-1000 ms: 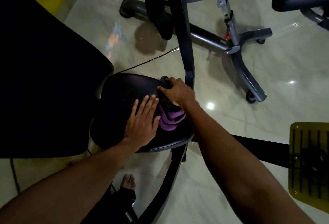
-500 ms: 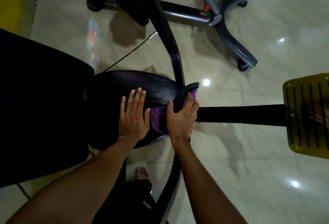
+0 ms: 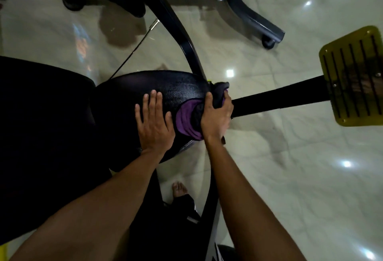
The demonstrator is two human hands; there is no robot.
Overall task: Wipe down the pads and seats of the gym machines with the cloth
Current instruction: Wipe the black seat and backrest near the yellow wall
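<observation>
Far left: big dark back pad, detail lost in shadow. Just right of it, the black seat, textured top, touching or overlapping the pad's edge, can't tell which.

Left hand: flat on the seat, palm down, fingers straight and together, grasping nothing.

Near edge, below the seat: a bare foot on the floor, glossy pale tile.

Black curved frame bar runs from far side down to the seat's right end.

Cloth: purple with a darker fold, bunched on the seat's right end, wrapped over its edge.

Right hand: fingers curled round the cloth, clamping it to the seat's edge.

Far, right of centre: grey wheeled base of another machine.

Black beam leads from behind the right hand to a yellow slotted footplate at far right.
</observation>
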